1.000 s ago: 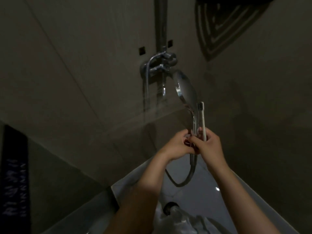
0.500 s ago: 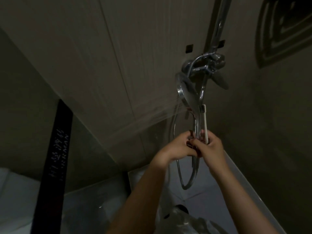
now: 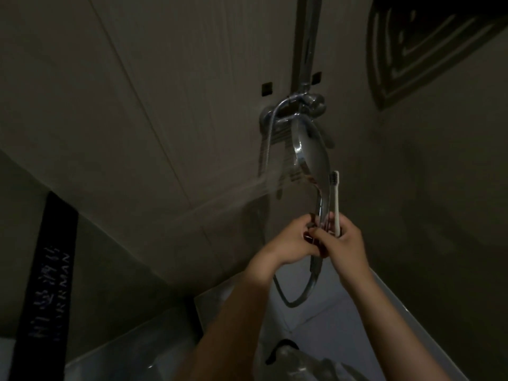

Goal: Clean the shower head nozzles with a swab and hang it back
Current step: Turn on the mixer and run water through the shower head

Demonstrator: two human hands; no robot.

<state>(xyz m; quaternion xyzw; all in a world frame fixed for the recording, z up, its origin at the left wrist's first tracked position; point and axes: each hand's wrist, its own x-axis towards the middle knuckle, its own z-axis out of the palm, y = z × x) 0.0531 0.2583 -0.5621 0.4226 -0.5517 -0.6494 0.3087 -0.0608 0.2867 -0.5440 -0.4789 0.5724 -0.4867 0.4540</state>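
a: where do we have the shower head?
b: raised in front of the wall tap, spraying water to our left. our left hand and right hand both curl round its handle.
a: and the toothbrush?
b: upright in our right hand's grip too, bristle end just beside the head.
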